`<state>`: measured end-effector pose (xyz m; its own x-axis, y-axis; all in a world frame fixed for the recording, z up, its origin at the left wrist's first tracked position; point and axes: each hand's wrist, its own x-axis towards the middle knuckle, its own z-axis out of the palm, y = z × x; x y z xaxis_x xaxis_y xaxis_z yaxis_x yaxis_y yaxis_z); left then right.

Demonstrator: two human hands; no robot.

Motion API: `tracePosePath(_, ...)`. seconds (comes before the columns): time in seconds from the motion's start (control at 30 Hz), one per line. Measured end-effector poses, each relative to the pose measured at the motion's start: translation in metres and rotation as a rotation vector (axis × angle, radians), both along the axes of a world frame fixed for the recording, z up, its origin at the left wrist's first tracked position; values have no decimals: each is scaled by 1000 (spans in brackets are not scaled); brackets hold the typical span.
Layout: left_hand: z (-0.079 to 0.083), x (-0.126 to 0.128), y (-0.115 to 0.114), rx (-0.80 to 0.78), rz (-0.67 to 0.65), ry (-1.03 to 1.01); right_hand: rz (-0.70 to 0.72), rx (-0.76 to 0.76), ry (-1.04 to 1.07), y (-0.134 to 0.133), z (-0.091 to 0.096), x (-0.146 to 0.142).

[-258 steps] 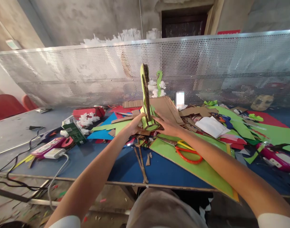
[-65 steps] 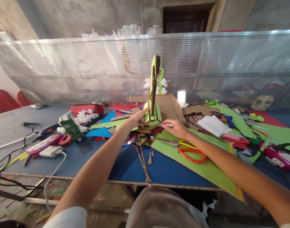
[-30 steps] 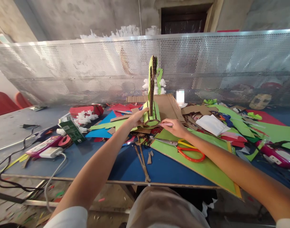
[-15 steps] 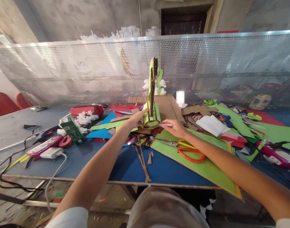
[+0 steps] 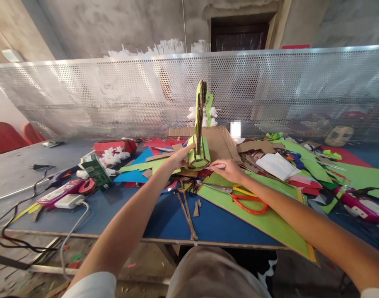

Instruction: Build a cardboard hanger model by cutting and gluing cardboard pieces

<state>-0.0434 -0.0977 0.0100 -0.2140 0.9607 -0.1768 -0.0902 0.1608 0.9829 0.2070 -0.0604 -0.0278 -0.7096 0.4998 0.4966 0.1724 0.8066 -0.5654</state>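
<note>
A green-and-brown cardboard model [image 5: 199, 155] with a boxy base and a tall, thin upright part stands in front of me. My left hand [image 5: 182, 156] grips the left side of its base, the fingers partly hidden behind it. Just right of the base, my right hand [image 5: 229, 170] is closed around a slim pink-handled tool [image 5: 218, 166]. The tool's tip points left at the base's lower edge; whether it touches cannot be made out. Under my right forearm, orange-handled scissors [image 5: 249, 205] lie on a green sheet [image 5: 270, 221].
Paper and cardboard scraps cover the table [image 5: 158, 219] around the model. A green box [image 5: 97, 171] and a purple power strip [image 5: 60, 192] with cables lie left. Another purple strip [image 5: 360, 205] is right. Behind stands a perforated metal screen [image 5: 130, 95].
The whole view has shifted slightly down in the picture. Both hands keep their holds, and the model stays nearly where it was between them.
</note>
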Motion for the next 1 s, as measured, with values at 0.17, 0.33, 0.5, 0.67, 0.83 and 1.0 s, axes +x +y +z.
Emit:
tracePosePath(0.17, -5, -4, 4, 6, -9, -29, -2, -2, 28, 1, -3, -1)
tracePosePath(0.33, -2, -2, 2, 5, -26, -57, 30, -62, 51, -3, 1, 1)
tracePosePath(0.5, 1, 0, 0, -3, -46, -58, 29, -76, 155, -4, 3, 7)
tracePosePath(0.67, 1, 3, -1, -5, -27, -45, -38, 110, 159, -4, 3, 10)
tracePosePath(0.83, 0, 5, 0, -1, -5, 6, -18, 224, 0, -8, 12, -10)
tracePosePath(1.0, 0, 6, 0, 9, -21, 32, -49, 213, -53, -1, 7, -41)
